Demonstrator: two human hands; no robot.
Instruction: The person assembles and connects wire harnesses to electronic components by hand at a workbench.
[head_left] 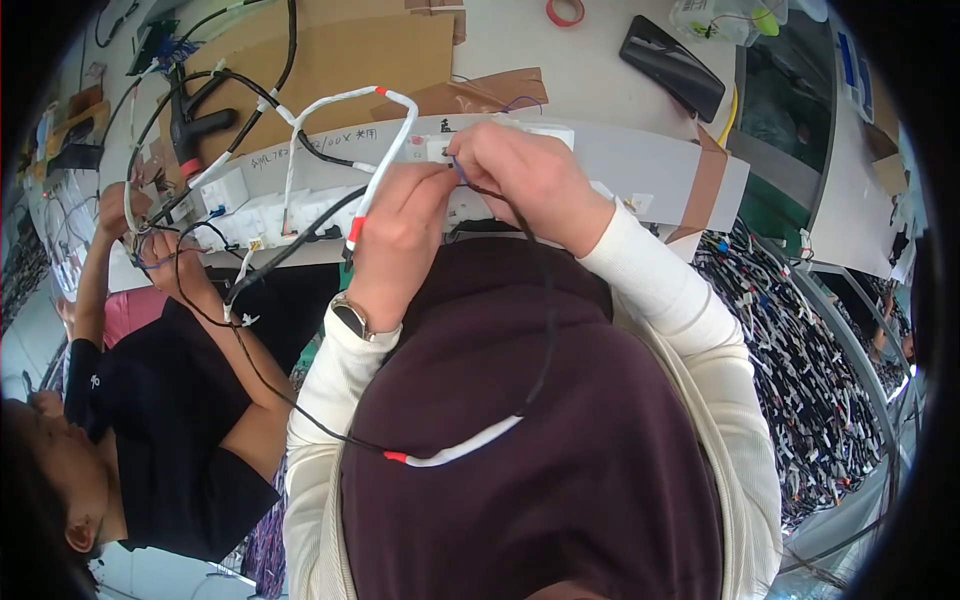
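Note:
My left hand (398, 225) and my right hand (530, 180) meet over the near edge of the work table, fingertips pinched together. Between them is the end of a thin black wire harness (548, 330), where a short purple piece (459, 170) shows; the exact tip is hidden by my fingers. From there the harness loops down across my dark top, through a white sleeve (465, 443) with a red band, then left towards a co-worker. A second, white-sleeved cable (408, 130) with red bands arches up beside my left hand and runs down next to its back.
On the left, a co-worker's hands (165, 250) work on the cables. White connector blocks (310, 215) line the table edge. Beyond lie cardboard (350, 70), a black-handled tool (200, 125), a black tray-like object (672, 68) and red tape (565, 11). Many bundled wires (790, 380) hang right.

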